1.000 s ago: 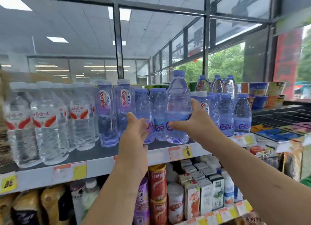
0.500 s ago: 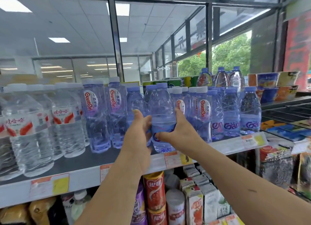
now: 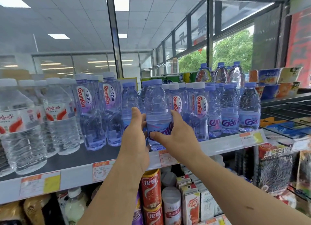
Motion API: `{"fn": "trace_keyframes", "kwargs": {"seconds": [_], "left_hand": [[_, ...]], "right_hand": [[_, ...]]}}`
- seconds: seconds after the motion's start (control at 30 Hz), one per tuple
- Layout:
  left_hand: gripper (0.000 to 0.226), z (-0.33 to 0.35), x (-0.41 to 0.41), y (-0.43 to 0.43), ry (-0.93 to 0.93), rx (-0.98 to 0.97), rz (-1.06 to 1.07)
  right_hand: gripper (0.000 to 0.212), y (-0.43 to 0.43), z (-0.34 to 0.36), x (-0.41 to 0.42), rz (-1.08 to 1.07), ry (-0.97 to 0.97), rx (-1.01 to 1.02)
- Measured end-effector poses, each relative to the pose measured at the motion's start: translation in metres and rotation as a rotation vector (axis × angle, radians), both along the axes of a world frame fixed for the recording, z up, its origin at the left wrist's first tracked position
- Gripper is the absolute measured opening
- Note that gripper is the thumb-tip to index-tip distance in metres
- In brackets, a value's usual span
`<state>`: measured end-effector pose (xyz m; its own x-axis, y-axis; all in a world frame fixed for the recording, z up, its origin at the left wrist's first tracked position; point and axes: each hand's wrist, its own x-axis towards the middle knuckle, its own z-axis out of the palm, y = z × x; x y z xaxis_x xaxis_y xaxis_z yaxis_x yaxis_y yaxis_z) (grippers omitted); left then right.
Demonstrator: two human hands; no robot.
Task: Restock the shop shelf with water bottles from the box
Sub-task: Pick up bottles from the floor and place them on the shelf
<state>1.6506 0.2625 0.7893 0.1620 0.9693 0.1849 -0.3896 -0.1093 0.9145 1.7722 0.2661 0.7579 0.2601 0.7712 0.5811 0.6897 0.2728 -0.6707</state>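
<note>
A clear blue-tinted water bottle (image 3: 157, 105) with a blue cap stands upright at the front edge of the grey shop shelf (image 3: 75, 176). My right hand (image 3: 178, 135) grips its lower half, thumb across the purple label and fingers round its right side. My left hand (image 3: 134, 140) lies against the bottle's left side with straight fingers. Rows of like blue bottles (image 3: 230, 110) stand to the right and behind. The box is out of view.
Taller white-capped clear bottles (image 3: 23, 123) fill the shelf's left end. Below are red cans (image 3: 151, 187) and drink cartons (image 3: 190, 204). Noodle cups (image 3: 269, 76) sit at the far right. A bare strip of shelf lies left of the held bottle.
My right hand has brought the bottle down and left from above the row to the shelf's front edge. My left hand has closed in against its left side.
</note>
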Motion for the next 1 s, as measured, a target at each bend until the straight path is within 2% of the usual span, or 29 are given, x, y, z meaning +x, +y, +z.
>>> {"fn": "trace_keyframes", "kwargs": {"seconds": [0.07,0.2,0.3,0.43,0.5,0.6,0.8,1.0], "left_hand": [[0.048,-0.002,0.002,-0.001,-0.001,0.005,0.007],[0.057,0.003,0.003,-0.010,-0.029,-0.026,-0.022],[0.056,0.001,0.000,-0.017,-0.047,-0.010,-0.030],[0.073,-0.016,-0.008,-0.026,-0.073,-0.007,-0.081],[0.063,-0.027,-0.011,-0.033,-0.094,-0.031,-0.099],[0.061,-0.046,-0.013,-0.047,-0.091,-0.081,-0.090],[0.063,-0.111,-0.015,-0.083,-0.014,-0.213,-0.084],[0.061,-0.245,-0.001,-0.127,0.135,-0.427,-0.032]], "right_hand": [[0.079,0.001,-0.003,0.000,0.002,-0.006,0.009],[0.093,0.000,-0.002,0.000,0.027,-0.019,-0.032],[0.092,-0.014,-0.002,0.001,0.036,-0.016,-0.045],[0.059,-0.045,-0.019,-0.002,0.009,0.044,0.057],[0.052,-0.057,-0.034,-0.004,-0.011,0.063,0.077],[0.046,-0.073,-0.060,-0.006,-0.011,0.114,0.056],[0.039,-0.119,-0.126,0.008,0.011,0.202,-0.117],[0.035,-0.167,-0.255,0.033,0.075,0.280,-0.445]]}}
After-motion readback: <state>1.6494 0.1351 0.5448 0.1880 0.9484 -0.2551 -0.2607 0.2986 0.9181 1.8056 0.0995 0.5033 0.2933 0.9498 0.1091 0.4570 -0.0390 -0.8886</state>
